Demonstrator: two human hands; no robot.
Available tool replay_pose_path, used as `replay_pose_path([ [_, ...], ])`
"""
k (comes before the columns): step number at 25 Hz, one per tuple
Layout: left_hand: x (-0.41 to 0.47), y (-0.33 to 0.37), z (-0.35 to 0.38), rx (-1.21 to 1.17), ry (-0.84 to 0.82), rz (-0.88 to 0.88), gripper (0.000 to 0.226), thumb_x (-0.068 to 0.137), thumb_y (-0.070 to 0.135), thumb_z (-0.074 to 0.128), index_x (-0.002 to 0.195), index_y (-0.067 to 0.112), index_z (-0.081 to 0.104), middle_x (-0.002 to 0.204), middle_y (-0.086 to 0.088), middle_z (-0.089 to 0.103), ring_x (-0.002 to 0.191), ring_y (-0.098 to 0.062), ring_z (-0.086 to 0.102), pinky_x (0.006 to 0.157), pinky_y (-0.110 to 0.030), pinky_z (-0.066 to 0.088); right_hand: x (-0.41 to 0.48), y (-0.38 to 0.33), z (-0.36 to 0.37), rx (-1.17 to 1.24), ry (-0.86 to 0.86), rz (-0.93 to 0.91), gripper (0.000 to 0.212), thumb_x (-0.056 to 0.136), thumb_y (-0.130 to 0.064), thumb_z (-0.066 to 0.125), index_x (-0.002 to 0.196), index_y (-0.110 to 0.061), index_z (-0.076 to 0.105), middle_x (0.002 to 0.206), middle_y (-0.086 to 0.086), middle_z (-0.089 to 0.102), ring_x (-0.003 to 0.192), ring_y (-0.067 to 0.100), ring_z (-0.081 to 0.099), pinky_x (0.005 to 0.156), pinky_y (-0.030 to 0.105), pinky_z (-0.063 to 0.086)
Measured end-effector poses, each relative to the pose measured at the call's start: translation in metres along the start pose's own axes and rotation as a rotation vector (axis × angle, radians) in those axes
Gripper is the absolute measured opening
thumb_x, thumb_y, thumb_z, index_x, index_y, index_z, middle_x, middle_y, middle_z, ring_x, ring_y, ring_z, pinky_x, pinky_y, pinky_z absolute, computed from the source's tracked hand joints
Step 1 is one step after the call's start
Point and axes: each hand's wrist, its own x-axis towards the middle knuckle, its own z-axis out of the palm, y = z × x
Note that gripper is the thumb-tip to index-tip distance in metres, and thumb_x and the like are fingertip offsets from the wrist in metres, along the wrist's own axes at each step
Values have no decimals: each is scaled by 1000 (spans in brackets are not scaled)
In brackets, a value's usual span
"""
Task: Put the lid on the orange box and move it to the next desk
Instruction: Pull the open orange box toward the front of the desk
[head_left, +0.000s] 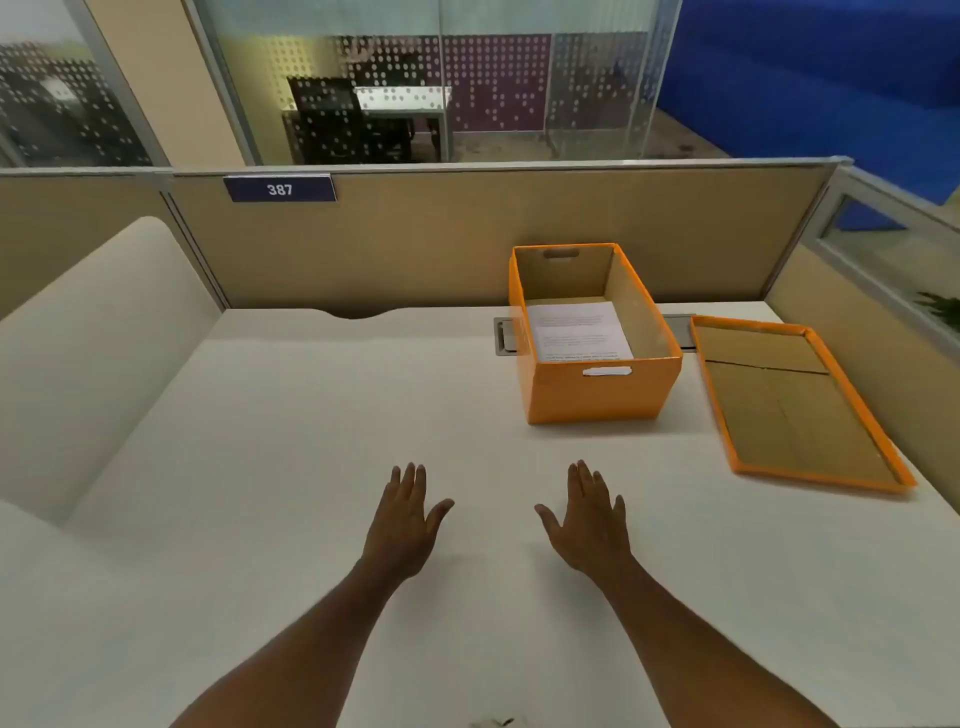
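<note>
A big white desk fills most of the view. On it, toward the far right, stands an open orange cardboard box with brown inside walls and a cut-out handle slot on its near end. It has no lid on it. Some white sheets of paper lie flat in the bottom of the box.

Just to the right of the box, not touching it, the flat orange cardboard lid lies upside down on the desk, so its brown inside faces up.

The left hand and the right hand are stretched out over the near part of the desk, palms down. Both hands have their fingers spread flat and hold nothing. They are well apart from the box and the lid.

Behind the desk runs a tan partition wall with a dark blue sign reading 387.
</note>
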Motion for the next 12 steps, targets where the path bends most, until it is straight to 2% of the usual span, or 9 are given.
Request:
replay_pose_path([
  [5, -11, 1, 22, 7, -121, -87, 73, 95, 56, 31, 150, 9, 19, 161, -8, 12, 149, -23, 2, 120, -34, 10, -10, 13, 11, -14, -98, 41, 78, 91, -57, 36, 148, -8, 16, 157, 9, 21, 143, 27, 21, 114, 47, 24],
  [12, -23, -9, 44, 145, -208, -129, 71, 96, 49, 37, 150, 9, 16, 161, -11, 9, 149, -28, 4, 120, -37, 10, -12, 31, 18, -127, -128, -7, 57, 92, -50, 37, 132, -10, 40, 137, 6, 44, 128, 25, 40, 101, 40, 38],
])
